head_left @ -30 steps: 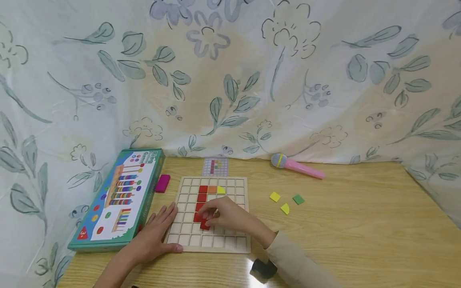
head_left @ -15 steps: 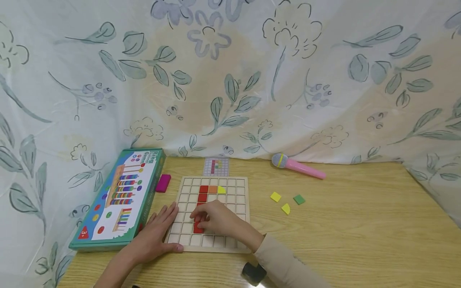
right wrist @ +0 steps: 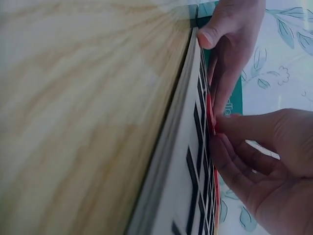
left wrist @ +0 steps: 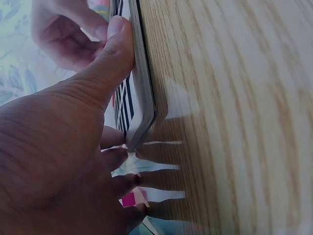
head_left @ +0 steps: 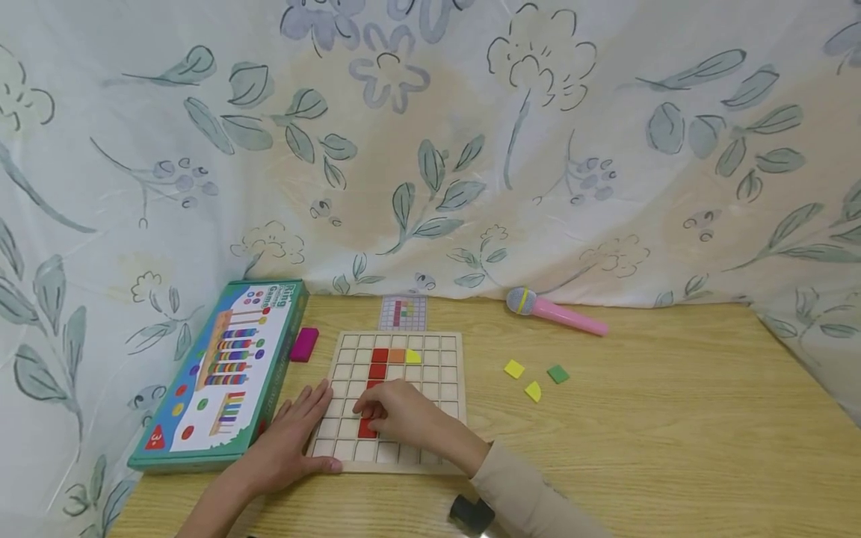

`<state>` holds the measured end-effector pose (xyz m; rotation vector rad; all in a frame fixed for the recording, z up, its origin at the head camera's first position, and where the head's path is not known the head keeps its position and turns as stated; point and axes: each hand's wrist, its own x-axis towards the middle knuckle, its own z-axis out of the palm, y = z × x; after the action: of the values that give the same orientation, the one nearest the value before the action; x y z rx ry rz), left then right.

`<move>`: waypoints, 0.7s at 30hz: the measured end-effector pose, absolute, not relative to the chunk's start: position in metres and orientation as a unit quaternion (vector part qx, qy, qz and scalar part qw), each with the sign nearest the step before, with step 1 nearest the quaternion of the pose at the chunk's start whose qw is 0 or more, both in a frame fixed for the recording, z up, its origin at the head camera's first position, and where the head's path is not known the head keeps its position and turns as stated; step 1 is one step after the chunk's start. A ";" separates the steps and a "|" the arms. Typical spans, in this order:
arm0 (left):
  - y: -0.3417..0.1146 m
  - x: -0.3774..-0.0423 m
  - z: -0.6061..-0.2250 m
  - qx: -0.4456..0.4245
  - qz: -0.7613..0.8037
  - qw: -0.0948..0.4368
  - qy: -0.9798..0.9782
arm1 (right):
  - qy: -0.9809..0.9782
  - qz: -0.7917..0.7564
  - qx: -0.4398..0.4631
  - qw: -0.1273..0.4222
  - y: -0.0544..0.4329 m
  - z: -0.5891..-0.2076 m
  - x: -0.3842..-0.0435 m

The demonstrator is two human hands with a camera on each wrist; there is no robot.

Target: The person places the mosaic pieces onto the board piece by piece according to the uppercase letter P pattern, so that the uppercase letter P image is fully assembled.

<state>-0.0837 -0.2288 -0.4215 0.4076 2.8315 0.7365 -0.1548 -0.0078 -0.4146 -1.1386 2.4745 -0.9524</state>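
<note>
Closest to me, at the near edge of the wooden counter [head_left: 673, 433], a small dark object [head_left: 472, 514] sits just beside a person's beige right sleeve [head_left: 538, 497]. The left hand [head_left: 285, 441] rests on the near left corner of a pale wooden grid board [head_left: 449, 373], thumb along the near rim, fingers spread wide along the left side. From the right, the right hand [head_left: 406, 411] reaches over the middle of the board, fingers bent, thumb and fingertips close together. Those fingertips touch a red tile [head_left: 366, 428] low on the board, left of the middle; I cannot tell whether they pinch it or only press it.

Farther up the board, more red tiles [head_left: 378, 370] make a column in line with that one, partly hidden by the hand. Right of the column's far end come an orange tile [head_left: 397, 356] and then a yellow quarter-round tile [head_left: 413, 356].

To the left, a green-edged game box [head_left: 225, 366] lies flat, picture side up. To the right of the board are a loose yellow quarter-round [head_left: 533, 391], a green square [head_left: 557, 374] and a yellow square [head_left: 514, 369].

Beyond, a magenta block [head_left: 305, 344] lies between box and board. Farther still, a pink toy microphone [head_left: 568, 315] lies on the right and a small pattern card [head_left: 403, 313] just past the board's far edge. A flowered cloth [head_left: 430, 149] hangs behind everything.
</note>
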 end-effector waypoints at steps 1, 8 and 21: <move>-0.229 -0.084 -0.421 0.137 0.248 0.095 0.954 | 0.846 -0.332 -0.395 0.130 -0.005 -0.414 -0.155; -0.229 -0.083 -0.421 0.132 0.252 0.101 0.953 | 0.834 -0.378 -0.380 0.134 0.035 -0.403 -0.162; -0.229 -0.085 -0.423 0.130 0.252 0.108 0.953 | 0.870 -0.379 -0.310 0.052 0.175 -0.403 -0.194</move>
<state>-0.0845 -0.2294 -0.4233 0.3821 2.8032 0.7412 -0.1935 0.1751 -0.4035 -0.9443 2.6473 -1.1541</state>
